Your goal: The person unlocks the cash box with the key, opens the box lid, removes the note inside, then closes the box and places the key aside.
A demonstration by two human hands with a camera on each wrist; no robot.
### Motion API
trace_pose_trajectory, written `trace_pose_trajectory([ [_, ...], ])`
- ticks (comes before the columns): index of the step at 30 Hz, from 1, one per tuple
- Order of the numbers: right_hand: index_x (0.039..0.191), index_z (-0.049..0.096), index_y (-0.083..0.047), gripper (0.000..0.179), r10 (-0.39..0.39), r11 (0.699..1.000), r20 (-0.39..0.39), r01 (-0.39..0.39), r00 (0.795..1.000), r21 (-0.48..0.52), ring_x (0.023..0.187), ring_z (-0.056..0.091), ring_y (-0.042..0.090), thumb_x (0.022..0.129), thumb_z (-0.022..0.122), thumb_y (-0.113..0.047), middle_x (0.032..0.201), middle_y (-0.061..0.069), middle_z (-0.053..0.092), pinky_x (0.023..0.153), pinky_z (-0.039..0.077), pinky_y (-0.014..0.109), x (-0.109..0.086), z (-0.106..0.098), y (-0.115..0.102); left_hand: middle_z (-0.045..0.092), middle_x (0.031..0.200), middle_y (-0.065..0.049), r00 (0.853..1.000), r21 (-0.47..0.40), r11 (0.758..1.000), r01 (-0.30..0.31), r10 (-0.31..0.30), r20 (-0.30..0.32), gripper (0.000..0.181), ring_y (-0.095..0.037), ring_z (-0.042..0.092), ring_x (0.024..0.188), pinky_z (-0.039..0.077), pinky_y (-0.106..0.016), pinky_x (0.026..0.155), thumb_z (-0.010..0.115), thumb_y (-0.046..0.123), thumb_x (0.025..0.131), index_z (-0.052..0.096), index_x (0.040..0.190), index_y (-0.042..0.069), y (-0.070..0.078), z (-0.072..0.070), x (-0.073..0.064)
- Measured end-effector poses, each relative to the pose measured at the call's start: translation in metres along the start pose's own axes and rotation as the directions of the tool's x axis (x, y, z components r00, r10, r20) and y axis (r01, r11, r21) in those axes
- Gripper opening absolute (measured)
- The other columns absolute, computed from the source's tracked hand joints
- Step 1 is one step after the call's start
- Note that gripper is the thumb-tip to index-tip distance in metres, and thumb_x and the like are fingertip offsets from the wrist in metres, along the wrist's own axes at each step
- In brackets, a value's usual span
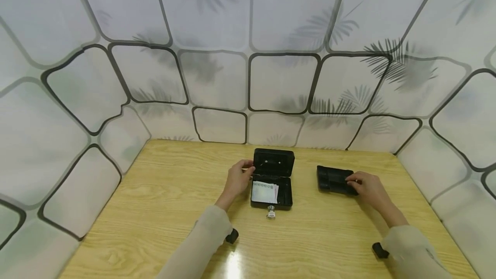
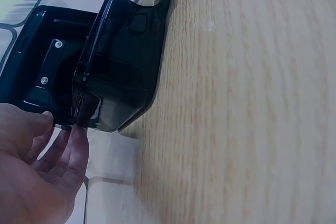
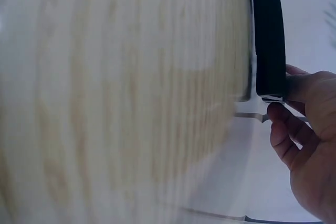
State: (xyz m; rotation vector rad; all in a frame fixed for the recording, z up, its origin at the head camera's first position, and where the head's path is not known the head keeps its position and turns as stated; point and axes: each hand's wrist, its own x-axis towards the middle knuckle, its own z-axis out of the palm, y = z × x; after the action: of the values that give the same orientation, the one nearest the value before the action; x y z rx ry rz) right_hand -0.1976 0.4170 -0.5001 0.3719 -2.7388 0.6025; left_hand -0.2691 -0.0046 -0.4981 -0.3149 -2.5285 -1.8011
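Observation:
A small black cash box [image 1: 287, 201] stands on the table with its lid [image 1: 274, 158] raised. Light-coloured paper notes [image 1: 263, 192] lie in its left part, and a key with a ring [image 1: 271, 213] sits in the front lock. My left hand [image 1: 237, 181] grips the lid's left edge near the hinge, thumb [image 2: 39, 123] against the lid and fingers beside the box corner. To the right, my right hand [image 1: 366, 187] pinches the right end of a black coin tray [image 1: 334, 180], its thumb and fingers on opposite faces. In the right wrist view the tray appears edge-on, apart from the table.
The light wooden table [image 1: 186, 193] extends around the box and tray. A pale patterned curtain [image 1: 217, 81] with dark outlines and leaf prints encloses the back and both sides. Each wrist bears a small black camera.

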Motion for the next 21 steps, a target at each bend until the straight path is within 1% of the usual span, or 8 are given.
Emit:
trace_pose_trajectory([
  [4, 0.096, 0.078, -0.001, 0.011, 0.003, 1.0, 0.007, -0.003, 1.0, 0.005, 0.078, 0.07, 0.031, 0.088, 0.077, 0.005, 0.092, 0.011, 0.073, 0.063, 0.06, 0.044, 0.003, 0.004, 0.001, 0.069, 0.119, -0.021, 1.0, -0.007, 1.0, 0.002, -0.002, 0.006, 0.025, -0.028, 0.071, 0.092, 0.063, -0.033, 0.076, 0.063, 0.004, 0.103, 0.066, 0.126, -0.006, 0.0, 0.0, 0.0],
  [9, 0.099, 0.078, -0.001, 0.011, 0.026, 0.999, 0.029, -0.027, 0.999, 0.024, 0.082, 0.07, 0.032, 0.09, 0.075, 0.004, 0.095, 0.012, 0.073, 0.067, 0.06, 0.046, 0.007, 0.006, 0.001, 0.069, 0.12, -0.02, 1.0, -0.016, 1.0, 0.013, -0.013, 0.009, 0.025, -0.027, 0.071, 0.092, 0.062, -0.033, 0.076, 0.062, 0.004, 0.103, 0.066, 0.126, -0.005, -0.001, -0.001, 0.0],
  [17, 0.101, 0.078, 0.0, 0.012, 0.038, 0.999, 0.036, -0.04, 0.999, 0.036, 0.081, 0.069, 0.029, 0.091, 0.075, 0.004, 0.095, 0.011, 0.073, 0.065, 0.058, 0.04, 0.013, 0.009, 0.003, 0.069, 0.12, -0.02, 1.0, -0.017, 1.0, 0.013, -0.013, 0.006, 0.025, -0.027, 0.071, 0.092, 0.063, -0.033, 0.076, 0.062, 0.004, 0.103, 0.066, 0.126, -0.005, -0.001, -0.001, 0.001],
  [21, 0.101, 0.078, 0.001, 0.011, 0.047, 0.998, 0.05, -0.049, 0.998, 0.04, 0.082, 0.069, 0.031, 0.091, 0.074, 0.004, 0.095, 0.012, 0.073, 0.067, 0.059, 0.042, 0.015, 0.01, 0.004, 0.069, 0.119, -0.02, 1.0, -0.022, 1.0, 0.013, -0.013, 0.008, 0.025, -0.027, 0.071, 0.091, 0.063, -0.032, 0.075, 0.063, 0.004, 0.103, 0.066, 0.125, -0.005, 0.0, -0.001, 0.0],
])
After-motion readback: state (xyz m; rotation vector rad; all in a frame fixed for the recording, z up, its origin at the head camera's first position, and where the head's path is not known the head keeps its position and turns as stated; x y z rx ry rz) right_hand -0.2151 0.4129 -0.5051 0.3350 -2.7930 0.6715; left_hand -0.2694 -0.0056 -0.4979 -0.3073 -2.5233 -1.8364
